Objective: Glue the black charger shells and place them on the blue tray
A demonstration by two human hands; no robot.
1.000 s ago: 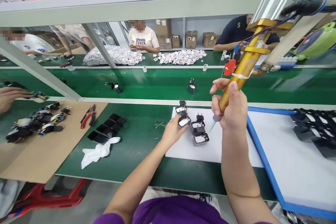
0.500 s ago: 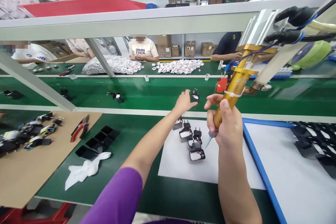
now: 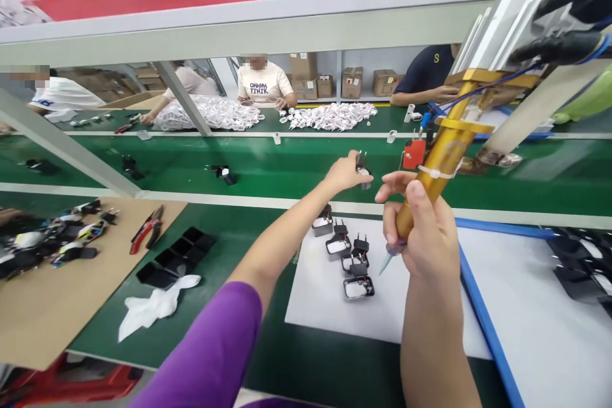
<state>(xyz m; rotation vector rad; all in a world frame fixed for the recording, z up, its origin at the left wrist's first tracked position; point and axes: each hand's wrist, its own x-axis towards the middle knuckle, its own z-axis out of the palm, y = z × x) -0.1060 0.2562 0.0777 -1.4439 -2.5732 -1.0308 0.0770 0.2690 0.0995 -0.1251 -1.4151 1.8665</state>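
Over the green conveyor belt [image 3: 268, 169], my left hand [image 3: 345, 174] has its fingers closed round a black plug adapter [image 3: 366, 173] whose pins point up. My right hand [image 3: 423, 220] is wrapped round a gold dispensing gun [image 3: 433, 169] with a pale pointed nozzle [image 3: 385, 262] tilted down. Beneath the nozzle, on a white sheet [image 3: 315, 299], several open black adapters with white inside form a rough column; the nearest adapter [image 3: 358, 288] lies at the front. The nozzle tip hangs beside them, apart from the adapters.
A blue-edged tray [image 3: 530, 306] of black parts lies right. On the left are black empty cases [image 3: 162, 273], a white cloth [image 3: 155, 309], red-handled pliers [image 3: 146, 229] and a cardboard sheet [image 3: 29, 331] with loose parts. A metal frame [image 3: 287, 32] crosses above; people sit beyond the belt.
My left hand has moved slightly right and closed on the adapter it was reaching towards. My right hand and the gun have shifted a little right, and the camera view has moved slightly.
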